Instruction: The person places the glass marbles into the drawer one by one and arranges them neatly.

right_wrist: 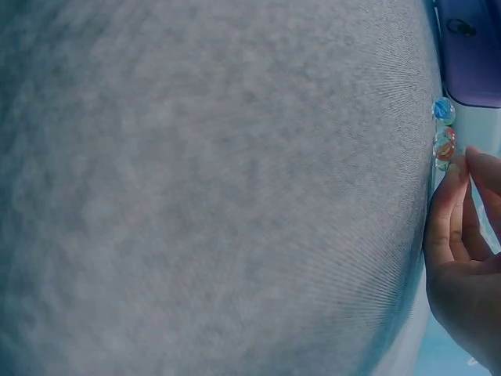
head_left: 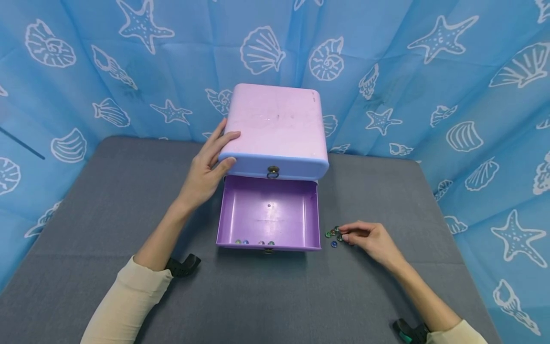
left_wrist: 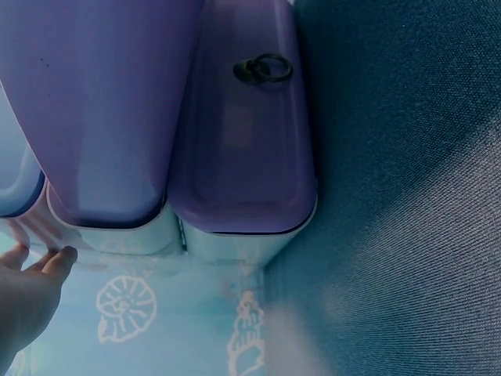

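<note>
A small drawer cabinet (head_left: 277,119) with a pale pink top stands at mid-table. Its lower purple drawer (head_left: 270,210) is pulled out, with several glass marbles (head_left: 261,242) along its front wall. My left hand (head_left: 204,172) rests on the cabinet's upper left side, thumb near the front edge, fingers extended. In the left wrist view, its fingertips (left_wrist: 63,258) touch the cabinet's side. Right of the drawer, my right hand (head_left: 371,239) pinches at a small cluster of marbles (head_left: 328,234); a green marble (head_left: 340,237) is at its fingertips, partly hidden.
A blue marble (head_left: 333,244) lies at the cluster's near side. The upper blue drawer front (head_left: 249,166), with a ring pull (head_left: 272,172), is closed above the purple drawer. A grey cloth (head_left: 275,296) covers the table; a blue shell-patterned curtain (head_left: 292,43) hangs close behind.
</note>
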Demonstrator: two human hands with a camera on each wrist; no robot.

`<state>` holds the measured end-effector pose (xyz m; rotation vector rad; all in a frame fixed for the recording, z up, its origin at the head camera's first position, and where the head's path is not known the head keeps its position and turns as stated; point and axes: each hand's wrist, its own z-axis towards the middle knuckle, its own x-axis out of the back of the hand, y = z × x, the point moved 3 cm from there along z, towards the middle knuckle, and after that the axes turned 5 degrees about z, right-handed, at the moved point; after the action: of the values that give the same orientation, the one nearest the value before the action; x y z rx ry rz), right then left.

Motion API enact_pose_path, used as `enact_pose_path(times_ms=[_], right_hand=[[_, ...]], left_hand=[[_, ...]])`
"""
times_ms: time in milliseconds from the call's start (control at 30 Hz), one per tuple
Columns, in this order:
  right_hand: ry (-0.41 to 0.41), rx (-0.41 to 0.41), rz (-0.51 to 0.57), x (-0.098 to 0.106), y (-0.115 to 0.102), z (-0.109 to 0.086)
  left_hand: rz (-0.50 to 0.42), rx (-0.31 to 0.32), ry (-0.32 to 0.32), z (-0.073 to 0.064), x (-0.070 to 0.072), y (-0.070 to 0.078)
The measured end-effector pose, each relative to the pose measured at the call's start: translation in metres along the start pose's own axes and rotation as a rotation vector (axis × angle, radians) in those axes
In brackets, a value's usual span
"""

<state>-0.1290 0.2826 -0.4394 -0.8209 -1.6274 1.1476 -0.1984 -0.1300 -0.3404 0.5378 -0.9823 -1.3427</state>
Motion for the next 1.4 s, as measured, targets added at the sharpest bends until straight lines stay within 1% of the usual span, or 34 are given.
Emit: enact_pose_path(times_ms=[133,267,467,667,800,900,1100,1200,1400], right_hand=[[-0.010,-0.008,-0.044,-0.001,0.002,0.001],[-0.012,-0.011,-0.060,-0.003,0.002,0.001],[0.015,-0.016,-0.094,-0.007,0.000,0.000],[0.053,0.021,-0.180,-0.009,-0.002,0.001],[0.066,0.035,-0.206,-0.010,-0.001,0.002],[0.062,0.031,-0.181,-0.008,0.001,0.001],[0.043,0.006,-0.082,-0.004,0.004,0.001],[0.042,0.000,-0.039,-0.003,0.004,0.001],[0.031,0.005,0.061,-0.002,0.001,0.001]], left_hand=[[0.003,-0.002,0.001,0.000,0.000,0.000],[0.003,0.002,0.002,0.000,0.000,0.000],[-0.003,0.012,0.001,0.000,0.000,0.000],[-0.009,0.012,0.004,-0.001,0.001,0.000],[-0.008,0.026,0.000,-0.001,0.000,0.001],[-0.003,0.036,-0.005,-0.001,0.000,0.004],[0.002,0.053,-0.022,-0.001,-0.001,0.027],[0.000,0.049,-0.024,-0.001,-0.001,0.030],[-0.012,0.010,-0.005,0.000,0.000,0.002]])
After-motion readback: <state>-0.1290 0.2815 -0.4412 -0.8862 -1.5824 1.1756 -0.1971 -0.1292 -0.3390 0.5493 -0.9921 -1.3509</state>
